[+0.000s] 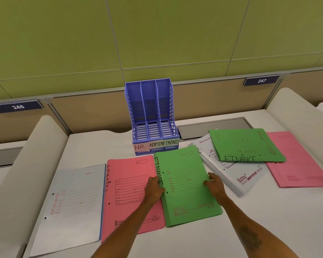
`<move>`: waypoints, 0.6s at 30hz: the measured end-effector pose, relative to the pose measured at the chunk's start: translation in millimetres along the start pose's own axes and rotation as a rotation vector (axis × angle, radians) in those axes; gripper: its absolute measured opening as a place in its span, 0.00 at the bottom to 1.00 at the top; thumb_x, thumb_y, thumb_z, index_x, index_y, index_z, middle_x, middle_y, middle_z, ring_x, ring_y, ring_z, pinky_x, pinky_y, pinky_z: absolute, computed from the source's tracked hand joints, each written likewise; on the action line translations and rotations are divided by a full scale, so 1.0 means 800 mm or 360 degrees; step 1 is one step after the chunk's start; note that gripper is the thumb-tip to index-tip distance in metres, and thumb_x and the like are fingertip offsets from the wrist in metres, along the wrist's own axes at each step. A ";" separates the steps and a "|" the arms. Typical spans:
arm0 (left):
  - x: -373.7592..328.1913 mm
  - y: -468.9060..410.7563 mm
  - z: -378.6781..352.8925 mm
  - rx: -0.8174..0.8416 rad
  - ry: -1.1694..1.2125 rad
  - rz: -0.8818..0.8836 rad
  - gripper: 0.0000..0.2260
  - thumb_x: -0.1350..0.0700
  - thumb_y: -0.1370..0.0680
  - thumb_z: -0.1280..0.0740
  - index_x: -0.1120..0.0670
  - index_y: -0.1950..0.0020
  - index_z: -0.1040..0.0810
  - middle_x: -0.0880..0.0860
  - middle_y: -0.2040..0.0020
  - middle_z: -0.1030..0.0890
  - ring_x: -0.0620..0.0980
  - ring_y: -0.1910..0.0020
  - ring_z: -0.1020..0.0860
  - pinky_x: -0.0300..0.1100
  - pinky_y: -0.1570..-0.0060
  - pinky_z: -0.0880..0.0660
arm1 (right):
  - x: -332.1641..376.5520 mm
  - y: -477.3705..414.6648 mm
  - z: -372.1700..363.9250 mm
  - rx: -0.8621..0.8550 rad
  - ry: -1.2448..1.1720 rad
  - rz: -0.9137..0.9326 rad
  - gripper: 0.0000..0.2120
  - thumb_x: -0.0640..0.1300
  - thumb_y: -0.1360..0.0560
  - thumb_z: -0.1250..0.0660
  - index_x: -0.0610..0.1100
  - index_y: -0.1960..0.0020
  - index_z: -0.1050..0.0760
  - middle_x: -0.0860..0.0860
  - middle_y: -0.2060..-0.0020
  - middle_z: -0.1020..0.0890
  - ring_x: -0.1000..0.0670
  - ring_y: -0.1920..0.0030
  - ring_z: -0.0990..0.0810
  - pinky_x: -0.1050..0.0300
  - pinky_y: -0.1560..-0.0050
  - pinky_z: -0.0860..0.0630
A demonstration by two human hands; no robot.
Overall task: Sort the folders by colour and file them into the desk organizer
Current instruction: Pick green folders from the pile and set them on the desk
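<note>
The blue desk organizer (150, 107) stands upright at the back of the white desk (194, 241), against the partition. Its three slots show only their slatted floors and perforated back walls. Paper labels (156, 145) across its front lip read, from left to right, HR, ADMIN and FINANCE.

Just in front of it lies the near green folder (186, 198), held at both sides. The left hand (154, 189) has its fingers curled about the spine edge, and the right hand (215, 185) grips the opposite edge with its fingertips on the cover. This folder has FINANCE hand-lettered down its spine and DELUXE printed in a box near its bottom edge. Its left edge overlaps the pink ADMIN folder (131, 183) beside it, which lies flat with ADMIN written down its left edge and the brand Krishna printed low on the cover.

Further left, touching the pink one, lies a pale folder (75, 202) with faint red print too washed out to read.

To the right there is a looser heap — the far green folder (244, 144), lettered FINANCE, lies across a stack of white folders (231, 177) that bear the Krishna brand. It also overlaps the far pink folder (302, 164) at the desk's right side.

Number plates on the partition read 246 (18, 106) and 247 (261, 80).
</note>
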State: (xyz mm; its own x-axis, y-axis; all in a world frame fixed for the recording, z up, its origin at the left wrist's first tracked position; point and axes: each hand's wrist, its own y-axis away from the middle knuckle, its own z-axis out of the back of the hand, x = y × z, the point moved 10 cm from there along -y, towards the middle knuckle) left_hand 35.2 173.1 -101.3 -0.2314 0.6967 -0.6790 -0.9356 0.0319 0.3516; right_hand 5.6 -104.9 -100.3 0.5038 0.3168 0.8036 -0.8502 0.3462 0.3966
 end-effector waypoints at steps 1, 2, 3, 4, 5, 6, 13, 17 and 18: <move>-0.001 0.000 0.000 -0.0001 -0.0007 -0.0010 0.18 0.63 0.25 0.30 0.59 0.35 0.25 0.57 0.41 0.27 0.53 0.41 0.24 0.43 0.39 0.23 | 0.000 0.000 0.000 -0.0007 0.0007 -0.0001 0.12 0.30 0.24 0.37 0.28 0.41 0.28 0.37 0.46 0.19 0.35 0.50 0.17 0.37 0.46 0.20; -0.001 0.000 0.000 -0.0004 -0.0016 -0.0022 0.18 0.63 0.25 0.30 0.59 0.35 0.25 0.57 0.41 0.26 0.53 0.41 0.24 0.42 0.39 0.23 | -0.001 0.001 0.001 -0.0009 0.0015 -0.0004 0.15 0.31 0.23 0.37 0.29 0.37 0.29 0.37 0.43 0.20 0.35 0.48 0.18 0.38 0.44 0.20; -0.002 0.000 0.000 -0.0011 -0.0023 -0.0034 0.19 0.63 0.25 0.30 0.59 0.35 0.25 0.57 0.41 0.26 0.53 0.41 0.24 0.41 0.40 0.24 | 0.000 0.001 0.001 -0.0005 0.0025 -0.0001 0.17 0.32 0.23 0.37 0.29 0.35 0.31 0.37 0.41 0.21 0.35 0.46 0.18 0.38 0.43 0.21; -0.002 0.000 0.001 -0.0019 -0.0028 -0.0046 0.19 0.63 0.25 0.30 0.59 0.34 0.26 0.57 0.41 0.26 0.52 0.41 0.24 0.40 0.41 0.24 | 0.001 0.001 0.002 0.0003 0.0037 0.0001 0.19 0.32 0.23 0.37 0.30 0.33 0.31 0.37 0.39 0.22 0.36 0.45 0.19 0.38 0.41 0.22; -0.003 0.000 0.000 -0.0027 -0.0033 -0.0059 0.19 0.64 0.25 0.30 0.59 0.34 0.26 0.57 0.41 0.27 0.51 0.42 0.24 0.38 0.43 0.25 | 0.002 0.002 0.002 0.0009 0.0050 -0.0001 0.21 0.33 0.23 0.37 0.31 0.31 0.32 0.38 0.37 0.23 0.36 0.42 0.20 0.38 0.39 0.23; -0.004 -0.001 0.000 -0.0035 -0.0047 -0.0074 0.19 0.63 0.25 0.31 0.59 0.34 0.26 0.56 0.41 0.27 0.50 0.43 0.24 0.35 0.45 0.26 | 0.002 0.003 0.004 0.0006 0.0062 -0.0006 0.23 0.33 0.22 0.37 0.32 0.28 0.34 0.38 0.34 0.25 0.37 0.39 0.22 0.39 0.37 0.25; -0.019 0.003 -0.003 -0.0065 -0.0211 -0.0163 0.21 0.62 0.24 0.33 0.57 0.30 0.29 0.55 0.37 0.28 0.52 0.38 0.26 0.47 0.41 0.22 | -0.006 0.010 0.035 -0.0140 0.0063 0.0046 0.23 0.34 0.21 0.38 0.38 0.27 0.33 0.41 0.32 0.27 0.42 0.34 0.26 0.46 0.33 0.28; -0.031 0.007 -0.004 -0.0114 -0.0304 -0.0226 0.23 0.60 0.22 0.34 0.56 0.28 0.31 0.52 0.33 0.30 0.50 0.36 0.30 0.47 0.37 0.25 | -0.005 0.010 0.070 -0.0375 -0.0026 0.0136 0.16 0.36 0.19 0.40 0.35 0.32 0.27 0.39 0.39 0.21 0.39 0.39 0.22 0.46 0.38 0.26; -0.034 0.007 -0.005 -0.0118 -0.0311 -0.0248 0.23 0.59 0.22 0.34 0.56 0.27 0.31 0.52 0.32 0.30 0.50 0.35 0.31 0.47 0.36 0.27 | -0.007 0.010 0.079 -0.0423 -0.0088 0.0143 0.15 0.37 0.18 0.40 0.34 0.33 0.27 0.38 0.42 0.20 0.38 0.41 0.21 0.45 0.41 0.24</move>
State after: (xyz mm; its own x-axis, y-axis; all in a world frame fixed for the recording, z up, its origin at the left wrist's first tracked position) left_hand 35.0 151.2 -83.4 -0.0338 0.8130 -0.5813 -0.9746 0.1020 0.1993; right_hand -13.4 -159.5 -73.8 0.4130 0.3108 0.8560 -0.8175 0.5407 0.1981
